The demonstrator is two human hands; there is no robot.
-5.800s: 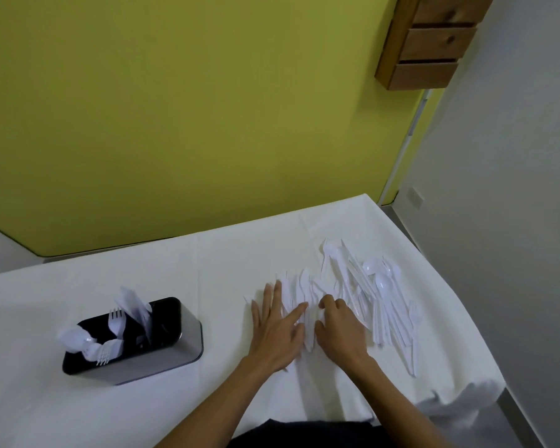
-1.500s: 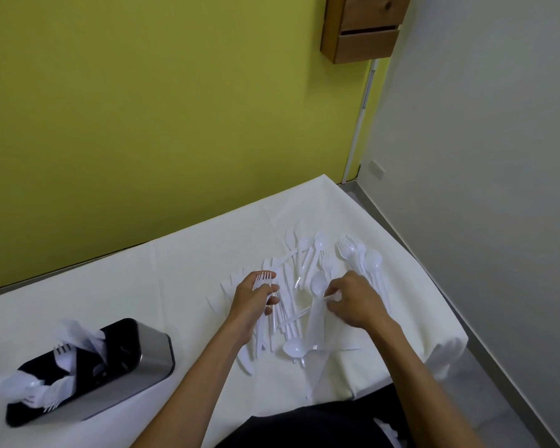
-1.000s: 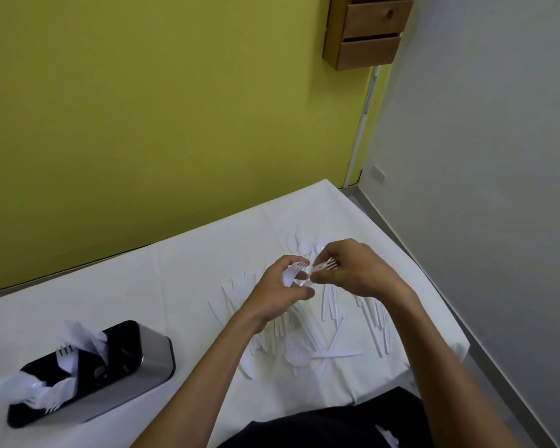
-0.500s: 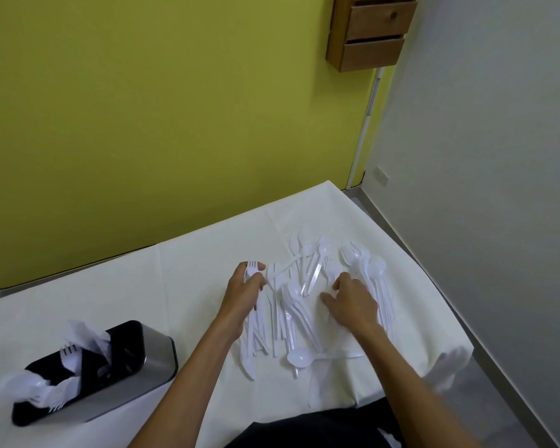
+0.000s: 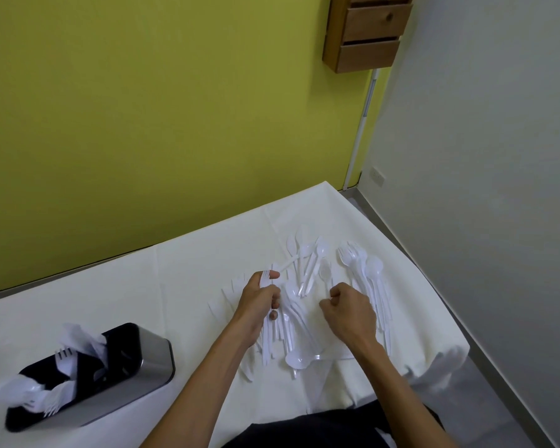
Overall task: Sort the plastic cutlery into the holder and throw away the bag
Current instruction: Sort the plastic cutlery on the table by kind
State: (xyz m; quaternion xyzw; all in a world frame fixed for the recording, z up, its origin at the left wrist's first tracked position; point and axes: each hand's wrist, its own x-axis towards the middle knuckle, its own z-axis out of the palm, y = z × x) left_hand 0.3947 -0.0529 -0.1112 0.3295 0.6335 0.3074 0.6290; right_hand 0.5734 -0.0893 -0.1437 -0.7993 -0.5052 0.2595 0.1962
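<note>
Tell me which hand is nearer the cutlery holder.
Left. The left hand, gripping a fork, sits to the right of the cutlery holder; the right hand lies farther right, past the left hand.

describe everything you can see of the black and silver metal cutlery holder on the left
The oblong holder has brushed silver metal sides with rounded corners and a glossy black top. It stands upright on the white tablecloth, far left. From its left part stick white plastic forks and spoons. Nothing else touches it.
</note>
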